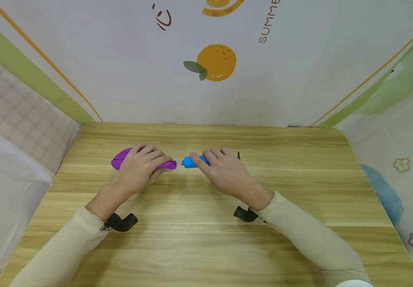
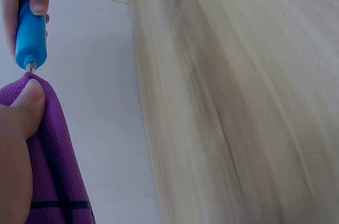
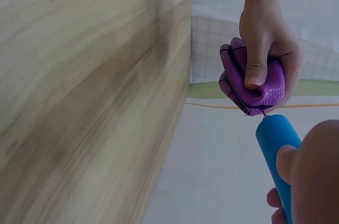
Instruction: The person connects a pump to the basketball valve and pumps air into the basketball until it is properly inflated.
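A limp, folded purple ball (image 1: 121, 158) with black seam lines and a pebbled skin is in my left hand (image 1: 139, 164). The left thumb (image 2: 30, 99) pinches its folded end, as the left wrist view shows. My right hand (image 1: 226, 169) grips a blue ball pump (image 3: 276, 138), its fingers curled round the barrel. A thin metal needle (image 2: 30, 67) runs from the pump's tip to the pinched end of the ball, and how deep it sits is hidden in the folds. Both hands are over the far half of the table, pump and ball in line.
Below them lies a wood-grain table (image 1: 192, 247). Behind its far edge hangs a white cloth (image 1: 138, 79) with orange prints. Black camera mounts (image 1: 121, 222) sit at both wrists. A white rounded thing (image 1: 353, 283) shows at the bottom right edge.
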The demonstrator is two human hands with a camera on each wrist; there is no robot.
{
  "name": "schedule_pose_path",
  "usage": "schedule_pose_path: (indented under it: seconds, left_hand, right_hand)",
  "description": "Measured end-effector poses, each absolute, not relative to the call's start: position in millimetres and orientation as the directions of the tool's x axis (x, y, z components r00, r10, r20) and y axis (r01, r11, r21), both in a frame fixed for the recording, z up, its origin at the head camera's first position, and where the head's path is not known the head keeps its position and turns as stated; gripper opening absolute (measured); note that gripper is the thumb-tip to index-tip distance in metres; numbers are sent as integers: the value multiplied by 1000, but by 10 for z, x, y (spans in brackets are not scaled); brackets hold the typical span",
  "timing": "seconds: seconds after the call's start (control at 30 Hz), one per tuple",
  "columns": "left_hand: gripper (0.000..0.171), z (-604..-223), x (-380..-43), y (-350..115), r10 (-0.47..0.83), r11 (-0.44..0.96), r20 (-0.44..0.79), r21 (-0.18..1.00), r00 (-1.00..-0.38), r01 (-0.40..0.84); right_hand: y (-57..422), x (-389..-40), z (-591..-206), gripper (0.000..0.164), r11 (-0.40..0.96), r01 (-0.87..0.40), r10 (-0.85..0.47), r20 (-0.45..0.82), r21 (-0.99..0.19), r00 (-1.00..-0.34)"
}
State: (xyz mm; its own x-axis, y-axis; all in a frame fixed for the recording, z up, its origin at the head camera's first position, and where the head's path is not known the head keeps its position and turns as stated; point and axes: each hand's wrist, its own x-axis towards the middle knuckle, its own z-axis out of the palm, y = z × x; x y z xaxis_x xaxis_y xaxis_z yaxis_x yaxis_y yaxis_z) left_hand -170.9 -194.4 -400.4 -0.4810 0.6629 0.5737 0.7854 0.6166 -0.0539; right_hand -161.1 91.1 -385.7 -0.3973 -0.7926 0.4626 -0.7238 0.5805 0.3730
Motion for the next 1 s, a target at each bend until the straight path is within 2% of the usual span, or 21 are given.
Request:
schedule_pose_path:
  seconds: [0.73, 1.0]
  left_hand:
    - [55, -4021, -1736, -1865, 659, 587, 617, -66, -429, 807]
    - [53, -4022, -1739, -1833, 670, 586, 604, -72, -432, 807]
  right_hand:
    - [855, -1616, -3878, 37, 585, -709, -791, 469, 392, -394]
    - [848, -1618, -3896, 37, 589, -708, -788, 469, 390, -398]
